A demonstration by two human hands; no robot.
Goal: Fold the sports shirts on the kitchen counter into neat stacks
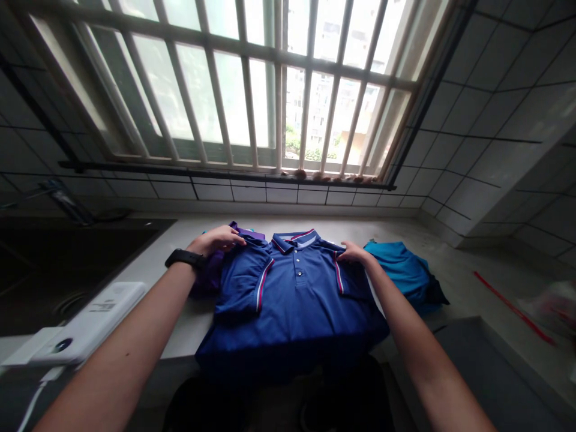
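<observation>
A navy blue polo shirt (pixel 306 300) lies front up on the counter, its lower part hanging over the front edge. Its collar and sleeve hems carry red and white stripes. My left hand (pixel 220 239), with a black band on the wrist, is closed on the shirt's shoulder at the left. At the opposite shoulder, just above the striped sleeve hem, my right hand (pixel 353 252) pinches the fabric. Purple cloth (pixel 206 273) shows partly beneath the left sleeve. Right of the shirt rests a bunched teal garment (pixel 400 270) with a dark part.
A dark sink (pixel 27 258) with a metal tap (pixel 67 201) is at the left. A white power bank (pixel 94 324) with a cable lies by its edge. At the right are a red strip (pixel 513 306), a blurred plastic bag (pixel 555 306) and a grey panel (pixel 486 366). A barred window stands behind.
</observation>
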